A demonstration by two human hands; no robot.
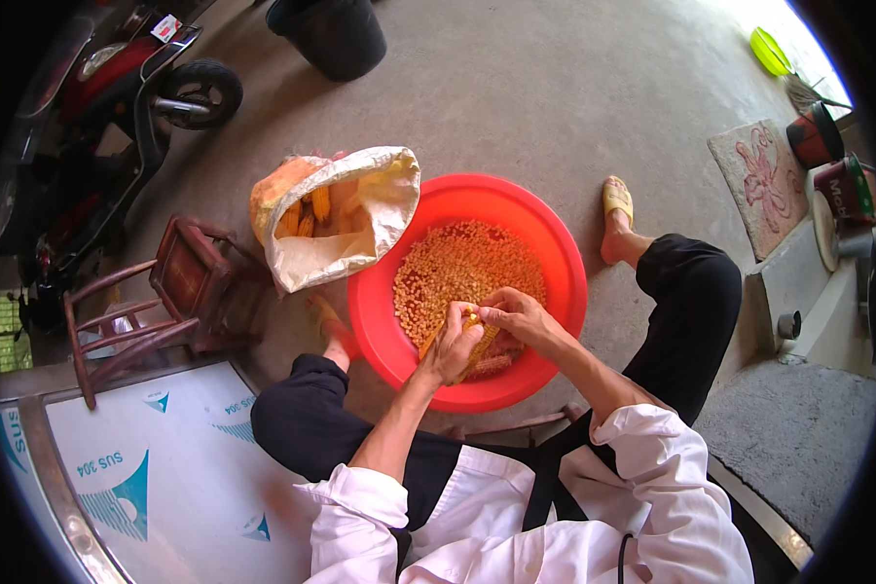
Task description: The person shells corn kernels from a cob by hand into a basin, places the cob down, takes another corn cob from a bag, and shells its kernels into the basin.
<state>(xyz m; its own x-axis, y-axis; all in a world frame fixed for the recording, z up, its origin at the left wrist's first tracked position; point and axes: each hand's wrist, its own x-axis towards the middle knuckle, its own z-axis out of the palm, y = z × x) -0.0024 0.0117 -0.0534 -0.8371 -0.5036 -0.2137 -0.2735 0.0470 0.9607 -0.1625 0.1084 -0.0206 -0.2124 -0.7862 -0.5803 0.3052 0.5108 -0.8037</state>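
Between my knees stands a round red plastic basin [463, 398] with a layer of loose corn kernels [474, 252] in it. Over it my left hand [452, 347] grips an ear of yellow corn [484, 349], partly hidden by the fingers. My right hand [517, 314] meets the upper end of that ear, thumb and fingertips pinched at its kernels; whether they hold any loose ones I cannot tell. A reddish bare cob [493, 363] lies low in the basin under my hands. Against the basin's left rim leans an open woven sack [321, 266] with several corn ears [321, 204] inside.
A wooden chair [190, 266] stands left of the sack, near a parked motorcycle [139, 95]. Beyond is a black bucket [332, 36]. At right are a patterned mat [759, 182], containers [814, 135] and a concrete ledge [788, 431]. A film-covered steel panel [182, 452] lies at lower left.
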